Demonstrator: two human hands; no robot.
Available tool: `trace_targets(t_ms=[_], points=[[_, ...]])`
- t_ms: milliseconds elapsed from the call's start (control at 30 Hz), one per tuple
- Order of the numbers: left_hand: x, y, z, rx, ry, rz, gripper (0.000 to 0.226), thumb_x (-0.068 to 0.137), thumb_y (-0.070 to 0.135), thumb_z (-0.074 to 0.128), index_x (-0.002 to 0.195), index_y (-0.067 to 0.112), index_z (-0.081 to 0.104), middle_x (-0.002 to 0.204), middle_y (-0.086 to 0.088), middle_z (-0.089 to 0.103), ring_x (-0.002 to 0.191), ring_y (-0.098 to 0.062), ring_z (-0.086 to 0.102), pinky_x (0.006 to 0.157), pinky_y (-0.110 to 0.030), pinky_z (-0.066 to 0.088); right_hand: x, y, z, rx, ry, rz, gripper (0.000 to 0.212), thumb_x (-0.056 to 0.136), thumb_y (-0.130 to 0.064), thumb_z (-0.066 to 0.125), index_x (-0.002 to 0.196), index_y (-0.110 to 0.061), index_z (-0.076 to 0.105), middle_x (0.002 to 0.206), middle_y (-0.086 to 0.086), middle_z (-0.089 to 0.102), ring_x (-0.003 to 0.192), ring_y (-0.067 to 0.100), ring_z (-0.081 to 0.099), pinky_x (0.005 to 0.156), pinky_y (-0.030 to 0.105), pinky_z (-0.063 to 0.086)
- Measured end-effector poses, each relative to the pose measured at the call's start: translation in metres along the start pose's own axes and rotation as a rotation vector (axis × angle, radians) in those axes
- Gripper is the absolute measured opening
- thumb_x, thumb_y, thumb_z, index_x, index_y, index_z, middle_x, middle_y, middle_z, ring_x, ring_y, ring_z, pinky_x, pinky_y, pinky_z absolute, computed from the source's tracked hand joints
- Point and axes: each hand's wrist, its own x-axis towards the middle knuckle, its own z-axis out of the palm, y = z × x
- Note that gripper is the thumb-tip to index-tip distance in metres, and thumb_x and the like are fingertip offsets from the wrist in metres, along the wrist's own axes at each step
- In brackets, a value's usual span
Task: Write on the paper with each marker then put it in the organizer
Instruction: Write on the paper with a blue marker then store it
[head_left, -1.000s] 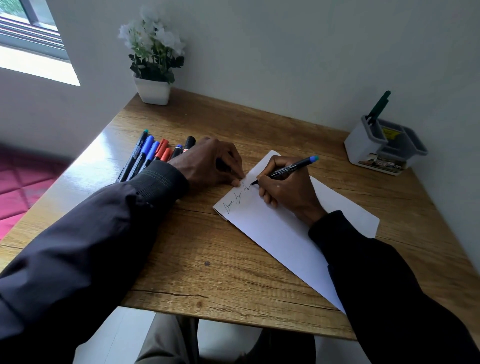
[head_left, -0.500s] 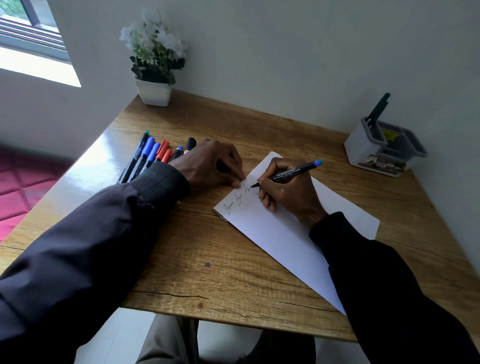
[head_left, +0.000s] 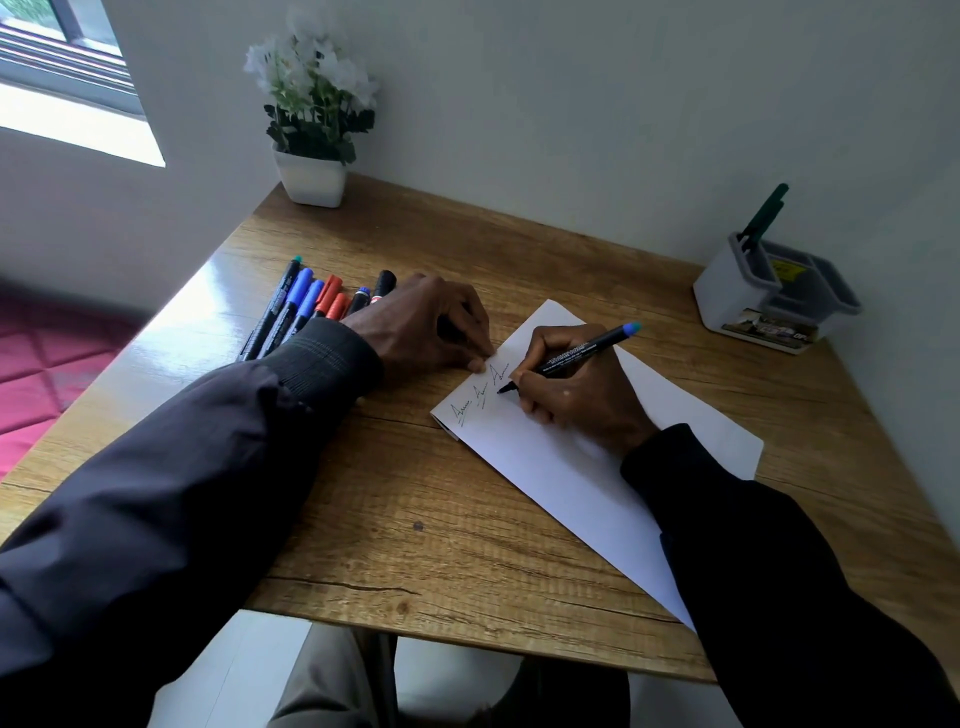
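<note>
Blue-ended marker (head_left: 582, 353) is gripped in the right hand (head_left: 576, 400), tip on the paper (head_left: 571, 478) near its far-left corner, beside three scribbles. Left hand (head_left: 421, 327) is curled at the paper's edge (any contents cannot be told). Light strokes are advised so the sheet is not dragged. Organizer (head_left: 727, 296) stands far right, route judged open; spare markers (head_left: 306, 306) lie far left.

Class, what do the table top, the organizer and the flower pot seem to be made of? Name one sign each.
Table top: wood or wood-look laminate, glossy; grain lines, window glare. Organizer: probably plastic; moulded white walls, grey rim. Flower pot: smooth white, ceramic or plastic.
</note>
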Motion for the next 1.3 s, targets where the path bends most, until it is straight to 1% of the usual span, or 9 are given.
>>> trace_targets(t_ms=[67, 233, 400, 467, 600, 733, 933, 1133, 1300], points=[[-0.001, 0.000, -0.001, -0.002, -0.001, -0.002, 0.021, 0.083, 0.016, 0.078, 0.105, 0.017, 0.079, 0.120, 0.006, 0.065, 0.107, -0.007, 0.063, 0.084, -0.003, 0.049, 0.000, 0.000, 0.001, -0.002, 0.029, 0.014, 0.016, 0.087, 0.009, 0.068, 0.073, 0.003, 0.064, 0.060, 0.020, 0.066, 0.043, 0.018, 0.060, 0.041, 0.021, 0.045], [0.000, 0.000, 0.000, 0.002, -0.011, -0.004, 0.020, 0.084, 0.016, 0.077, 0.104, 0.017, 0.079, 0.121, 0.007, 0.064, 0.109, -0.008, 0.062, 0.083, -0.007, 0.052, 0.003, 0.003, 0.001, 0.031, 0.102, 0.059, 0.021, 0.090, 0.005, 0.068, 0.073, -0.006, 0.062, 0.062, 0.023, 0.067, 0.043, 0.025, 0.061, 0.039, 0.027, 0.047], [0.000, 0.000, 0.001, 0.004, -0.014, -0.002, 0.020, 0.083, 0.016, 0.078, 0.103, 0.019, 0.079, 0.119, 0.007, 0.065, 0.108, -0.008, 0.063, 0.081, -0.011, 0.054, 0.001, 0.005, -0.001, 0.021, 0.066, 0.023, 0.016, 0.092, 0.005, 0.067, 0.077, 0.002, 0.061, 0.063, 0.022, 0.067, 0.045, 0.027, 0.062, 0.040, 0.030, 0.050], [0.000, 0.000, 0.001, 0.001, -0.010, -0.002, 0.020, 0.083, 0.017, 0.079, 0.103, 0.019, 0.079, 0.119, 0.008, 0.065, 0.107, -0.008, 0.063, 0.082, -0.010, 0.054, 0.001, 0.004, -0.001, 0.021, 0.037, 0.013, 0.015, 0.091, 0.006, 0.067, 0.077, 0.006, 0.061, 0.062, 0.022, 0.066, 0.044, 0.026, 0.061, 0.039, 0.029, 0.048], [-0.001, 0.002, 0.000, -0.009, -0.003, -0.014, 0.020, 0.083, 0.016, 0.078, 0.103, 0.018, 0.079, 0.119, 0.008, 0.065, 0.107, -0.007, 0.062, 0.084, -0.006, 0.051, 0.000, 0.002, 0.001, 0.010, 0.003, -0.004, 0.016, 0.089, 0.009, 0.067, 0.074, 0.004, 0.064, 0.060, 0.019, 0.066, 0.043, 0.018, 0.060, 0.041, 0.021, 0.044], [-0.001, 0.003, 0.000, -0.017, 0.002, -0.025, 0.020, 0.083, 0.016, 0.078, 0.103, 0.018, 0.079, 0.119, 0.008, 0.065, 0.106, -0.007, 0.063, 0.083, -0.004, 0.050, 0.001, 0.001, 0.002, -0.012, 0.027, 0.003, 0.015, 0.089, 0.007, 0.068, 0.075, 0.004, 0.064, 0.061, 0.019, 0.066, 0.044, 0.015, 0.061, 0.041, 0.021, 0.045], [-0.002, 0.003, -0.001, -0.006, -0.004, -0.010, 0.020, 0.083, 0.016, 0.078, 0.104, 0.017, 0.079, 0.120, 0.006, 0.065, 0.106, -0.007, 0.062, 0.086, -0.003, 0.049, 0.004, 0.007, 0.000, 0.035, 0.074, 0.029, 0.016, 0.092, 0.004, 0.067, 0.077, 0.000, 0.062, 0.063, 0.022, 0.067, 0.044, 0.026, 0.062, 0.040, 0.029, 0.049], [-0.002, 0.002, -0.001, -0.011, 0.000, -0.006, 0.021, 0.083, 0.015, 0.078, 0.104, 0.017, 0.078, 0.119, 0.005, 0.066, 0.105, -0.007, 0.063, 0.085, -0.006, 0.051, 0.008, 0.011, -0.004, 0.155, 0.112, 0.034, 0.019, 0.092, 0.008, 0.063, 0.076, -0.002, 0.061, 0.063, 0.022, 0.066, 0.043, 0.028, 0.058, 0.040, 0.026, 0.046], [-0.002, 0.001, -0.001, 0.003, 0.003, 0.008, 0.023, 0.084, 0.015, 0.078, 0.107, 0.017, 0.078, 0.120, 0.004, 0.066, 0.097, 0.001, 0.060, 0.080, -0.004, 0.050, 0.012, 0.015, -0.007, 0.215, 0.147, 0.041, 0.019, 0.094, 0.007, 0.061, 0.077, -0.002, 0.063, 0.066, 0.023, 0.066, 0.045, 0.027, 0.058, 0.041, 0.026, 0.045]])
